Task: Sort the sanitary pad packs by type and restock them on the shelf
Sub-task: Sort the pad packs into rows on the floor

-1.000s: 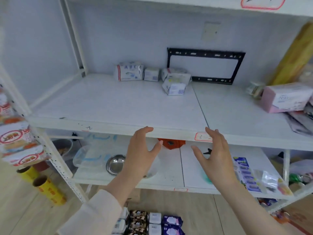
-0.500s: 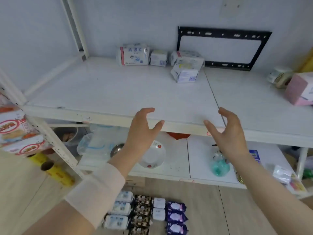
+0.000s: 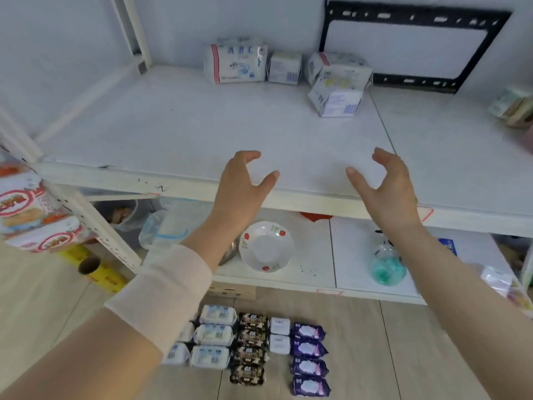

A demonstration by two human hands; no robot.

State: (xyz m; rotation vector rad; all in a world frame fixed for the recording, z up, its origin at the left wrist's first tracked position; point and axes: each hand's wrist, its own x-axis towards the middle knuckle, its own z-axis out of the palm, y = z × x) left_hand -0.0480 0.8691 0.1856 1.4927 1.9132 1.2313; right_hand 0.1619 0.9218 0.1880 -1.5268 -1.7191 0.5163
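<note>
My left hand [image 3: 240, 186] and my right hand [image 3: 386, 183] hover side by side over the front edge of the white shelf [image 3: 178, 134], fingers loosely curved, holding nothing. At the back of that shelf stand a white ABC pad pack [image 3: 235, 63], a small white pack [image 3: 284, 67] and a tumbled pair of white packs [image 3: 337, 88]. On the floor below lie rows of packs sorted by kind: white and blue packs [image 3: 213, 336], dark patterned packs [image 3: 249, 347], small white packs [image 3: 279, 334] and purple packs [image 3: 308, 359].
A black metal bracket [image 3: 415, 18] leans on the back wall. The lower shelf holds a flowered plate [image 3: 266, 246], a clear lidded container [image 3: 165, 229] and a clear bottle [image 3: 386, 264]. Snack packs [image 3: 31, 215] hang at the left; a yellow roll [image 3: 98, 269] lies on the floor.
The view has tilted down and moved closer, showing more floor packs. Both hands have risen to the shelf edge and their fingers have curled somewhat.
</note>
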